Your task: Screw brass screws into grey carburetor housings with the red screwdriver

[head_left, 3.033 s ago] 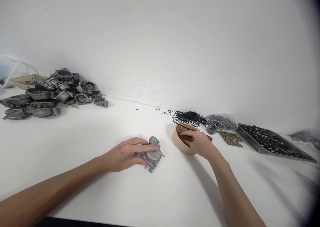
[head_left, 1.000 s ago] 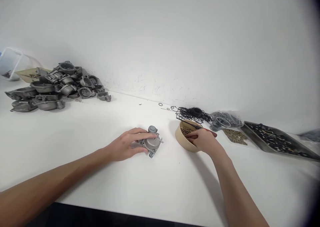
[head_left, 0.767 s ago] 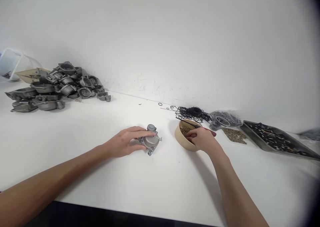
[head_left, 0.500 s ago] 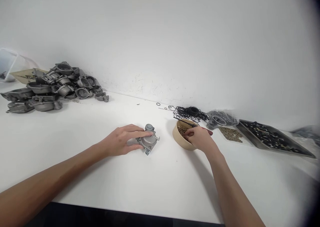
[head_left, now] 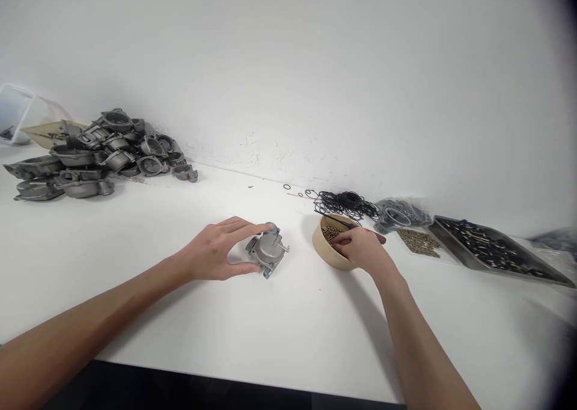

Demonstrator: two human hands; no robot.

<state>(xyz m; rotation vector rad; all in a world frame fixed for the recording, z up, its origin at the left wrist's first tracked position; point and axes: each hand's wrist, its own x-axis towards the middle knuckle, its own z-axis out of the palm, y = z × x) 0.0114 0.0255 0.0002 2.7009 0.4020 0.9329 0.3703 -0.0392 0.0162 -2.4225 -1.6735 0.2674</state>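
My left hand [head_left: 220,249] spans a grey cast-metal carburetor bowl [head_left: 269,249] lying on the table. Its index finger rests at the far round end and the thumb at the near edge, gripping the part between them. Over to the right, my right hand [head_left: 363,249] dips its bent fingertips into a round tan tub [head_left: 325,252] of small brass pieces [head_left: 332,234]. A screwdriver with a dark shaft [head_left: 336,219] and reddish handle runs through that hand, slanting across the tub's far rim. Whether the fingertips pinch a brass piece is hidden.
A heap of similar grey castings [head_left: 117,151] lies at the left by a clear plastic bin [head_left: 18,112]. Black rubber rings [head_left: 347,205] are piled behind the tub. To the right are bagged parts [head_left: 401,214], more brass pieces [head_left: 419,241] and a metal tray [head_left: 460,250] of dark parts.
My left index finger has shifted from the top of the carburetor bowl to its far end, uncovering more of it. My right hand stays in the tub. The view has moved slightly.
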